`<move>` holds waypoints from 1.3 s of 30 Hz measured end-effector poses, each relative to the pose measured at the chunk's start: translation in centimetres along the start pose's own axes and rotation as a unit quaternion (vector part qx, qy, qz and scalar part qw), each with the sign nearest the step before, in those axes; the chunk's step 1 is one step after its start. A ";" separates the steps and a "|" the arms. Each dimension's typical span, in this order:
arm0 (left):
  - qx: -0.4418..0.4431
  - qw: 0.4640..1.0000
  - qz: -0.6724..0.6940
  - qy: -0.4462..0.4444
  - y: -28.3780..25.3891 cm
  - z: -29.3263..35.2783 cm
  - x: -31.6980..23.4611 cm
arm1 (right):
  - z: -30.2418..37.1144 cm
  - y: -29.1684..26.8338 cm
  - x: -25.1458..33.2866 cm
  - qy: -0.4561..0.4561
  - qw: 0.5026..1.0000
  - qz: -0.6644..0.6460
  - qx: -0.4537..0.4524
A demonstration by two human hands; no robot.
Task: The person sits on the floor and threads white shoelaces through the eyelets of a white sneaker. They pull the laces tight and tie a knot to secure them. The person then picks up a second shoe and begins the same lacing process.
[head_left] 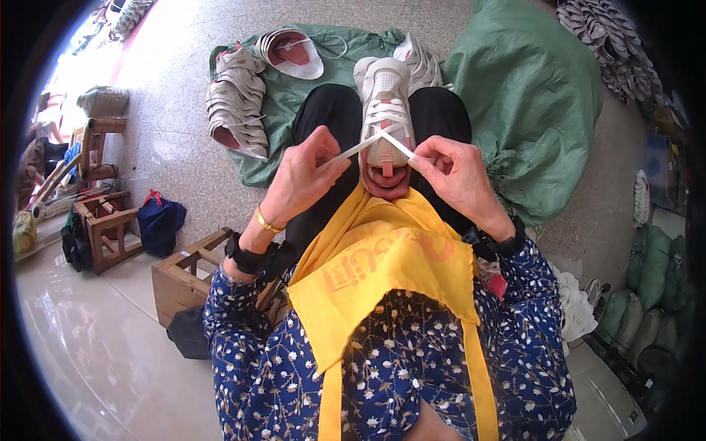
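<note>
Between my knees stands a white and pink sneaker (387, 110), its toe pointing away and its pink-lined opening toward me. White laces criss-cross up its front. The two loose ends of the shoelace (358, 147) cross just above the tongue and run out to either side. My left hand (303, 170) pinches one end, pulled taut to the left. My right hand (454, 170) holds the other end between thumb and fingers, to the right of the shoe. A yellow apron (390, 246) covers my lap up to the shoe's heel.
A row of white shoe uppers (237, 103) and a single upper (290, 53) lie on a green sheet (276, 132). A bulging green sack (526, 103) sits at the right. Wooden stools (180, 283) stand at the left. More shoe parts (610, 48) are piled far right.
</note>
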State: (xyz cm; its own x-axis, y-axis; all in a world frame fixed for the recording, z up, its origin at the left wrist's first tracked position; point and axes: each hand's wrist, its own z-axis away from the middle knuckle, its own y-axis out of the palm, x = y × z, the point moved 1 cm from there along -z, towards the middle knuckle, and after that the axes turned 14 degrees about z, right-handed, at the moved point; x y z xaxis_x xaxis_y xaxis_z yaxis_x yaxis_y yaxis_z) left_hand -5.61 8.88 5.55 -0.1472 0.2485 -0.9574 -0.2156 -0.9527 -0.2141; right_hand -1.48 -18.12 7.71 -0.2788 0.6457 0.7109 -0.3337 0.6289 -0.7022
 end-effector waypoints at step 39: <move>0.046 0.997 0.065 0.002 0.7 -1.1 -2.3 | -11.6 -0.4 -0.3 -0.297 0.946 0.116 0.050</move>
State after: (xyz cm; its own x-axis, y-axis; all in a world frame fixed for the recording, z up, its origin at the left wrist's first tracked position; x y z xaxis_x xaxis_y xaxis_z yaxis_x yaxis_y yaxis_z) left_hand -4.41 7.46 7.40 -0.1758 0.1228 -0.9767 -0.2826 -0.9567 -0.0694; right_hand 9.18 -13.58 7.35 -0.8025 0.3848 0.4560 -0.2767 0.4372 -0.8558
